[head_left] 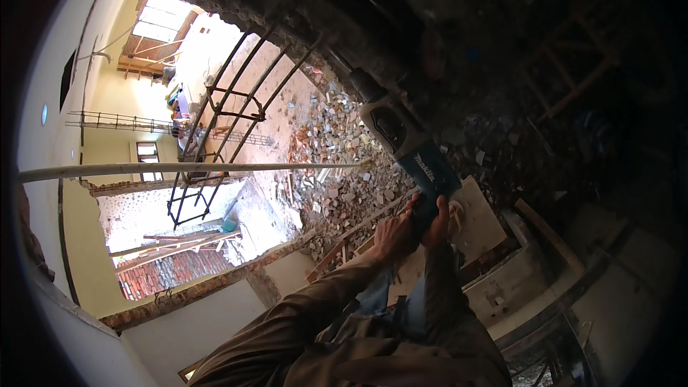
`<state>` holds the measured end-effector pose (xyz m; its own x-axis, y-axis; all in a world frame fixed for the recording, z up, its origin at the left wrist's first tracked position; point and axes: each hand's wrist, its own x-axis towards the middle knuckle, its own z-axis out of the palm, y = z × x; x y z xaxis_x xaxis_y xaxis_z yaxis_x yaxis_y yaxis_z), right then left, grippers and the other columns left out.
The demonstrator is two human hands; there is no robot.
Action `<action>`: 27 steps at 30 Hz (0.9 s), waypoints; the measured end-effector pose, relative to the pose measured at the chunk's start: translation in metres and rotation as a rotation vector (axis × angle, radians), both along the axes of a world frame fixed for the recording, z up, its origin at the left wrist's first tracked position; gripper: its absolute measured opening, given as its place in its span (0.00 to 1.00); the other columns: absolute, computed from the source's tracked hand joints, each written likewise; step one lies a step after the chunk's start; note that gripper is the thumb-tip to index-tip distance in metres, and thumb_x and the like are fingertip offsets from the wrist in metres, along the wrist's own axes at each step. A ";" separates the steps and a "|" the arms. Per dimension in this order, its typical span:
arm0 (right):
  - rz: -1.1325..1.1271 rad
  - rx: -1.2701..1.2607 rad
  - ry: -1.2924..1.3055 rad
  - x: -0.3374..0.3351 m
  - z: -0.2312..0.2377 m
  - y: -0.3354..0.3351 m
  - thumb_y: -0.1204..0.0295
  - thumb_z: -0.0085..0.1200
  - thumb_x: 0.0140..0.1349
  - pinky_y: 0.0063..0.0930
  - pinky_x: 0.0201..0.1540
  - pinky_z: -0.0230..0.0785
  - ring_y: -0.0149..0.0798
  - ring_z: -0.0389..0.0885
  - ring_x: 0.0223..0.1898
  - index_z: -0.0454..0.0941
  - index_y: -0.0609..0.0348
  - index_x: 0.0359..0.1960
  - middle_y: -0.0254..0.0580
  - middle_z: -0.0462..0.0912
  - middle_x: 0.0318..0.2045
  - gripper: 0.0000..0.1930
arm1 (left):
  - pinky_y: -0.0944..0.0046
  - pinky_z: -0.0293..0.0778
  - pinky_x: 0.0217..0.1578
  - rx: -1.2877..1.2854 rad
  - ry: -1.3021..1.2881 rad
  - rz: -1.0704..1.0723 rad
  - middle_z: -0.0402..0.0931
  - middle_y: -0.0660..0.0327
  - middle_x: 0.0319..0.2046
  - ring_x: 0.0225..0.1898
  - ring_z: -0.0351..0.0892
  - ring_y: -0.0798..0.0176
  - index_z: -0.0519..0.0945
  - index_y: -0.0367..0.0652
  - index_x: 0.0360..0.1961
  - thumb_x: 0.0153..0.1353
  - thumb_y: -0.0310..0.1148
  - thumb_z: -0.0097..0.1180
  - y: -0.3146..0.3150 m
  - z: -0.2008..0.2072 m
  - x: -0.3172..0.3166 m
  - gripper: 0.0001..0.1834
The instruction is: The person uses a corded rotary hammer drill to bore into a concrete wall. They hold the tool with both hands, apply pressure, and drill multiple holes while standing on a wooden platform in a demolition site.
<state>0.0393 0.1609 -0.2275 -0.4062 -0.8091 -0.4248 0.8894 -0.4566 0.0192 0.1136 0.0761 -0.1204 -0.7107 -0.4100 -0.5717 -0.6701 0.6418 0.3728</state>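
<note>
A teal and grey demolition hammer (428, 166) slants up and to the left in front of me. Around its rear grip my left hand (396, 235) is closed, at the left side. My right hand (437, 223) is wrapped round the same rear end, close against the left one. The hammer's dark nose and bit (342, 61) reach toward the rough, broken masonry (287, 11) at the top. Whether the tip touches the masonry is too dark to tell.
Brick rubble (344, 158) covers the floor below. A black rebar cage (236, 97) juts out at upper left, and a long pole (179, 168) crosses from the left. Pale boards (476, 218) lie under my hands; a wooden plank (548, 235) rests at right. Deep shadow hides the upper right.
</note>
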 end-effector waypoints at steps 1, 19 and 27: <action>-0.032 0.052 0.065 0.005 0.010 0.008 0.43 0.52 0.66 0.41 0.50 0.75 0.45 0.80 0.46 0.73 0.63 0.50 0.43 0.81 0.44 0.31 | 0.45 0.77 0.31 0.016 -0.023 0.014 0.80 0.45 0.27 0.31 0.84 0.39 0.73 0.36 0.48 0.54 0.36 0.59 0.006 0.009 0.003 0.22; -0.053 0.442 0.548 0.100 0.215 0.085 0.75 0.59 0.51 0.52 0.64 0.71 0.52 0.70 0.67 0.59 0.65 0.69 0.49 0.74 0.62 0.40 | 0.47 0.75 0.31 0.480 0.382 -0.149 0.79 0.45 0.33 0.36 0.81 0.40 0.72 0.34 0.40 0.45 0.40 0.68 0.047 0.110 0.115 0.27; 0.089 0.612 0.795 0.118 0.224 0.059 0.78 0.52 0.50 0.48 0.65 0.70 0.52 0.74 0.64 0.63 0.71 0.65 0.54 0.75 0.61 0.35 | 0.48 0.74 0.37 0.446 0.650 0.090 0.77 0.49 0.34 0.37 0.79 0.40 0.73 0.34 0.43 0.41 0.37 0.69 0.057 0.086 0.144 0.29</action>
<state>0.1577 0.2198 -0.0033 -0.7011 -0.5837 -0.4096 0.5738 -0.1207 -0.8101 0.2573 0.1328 -0.0341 -0.9335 -0.3114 -0.1776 -0.2723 0.2937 0.9163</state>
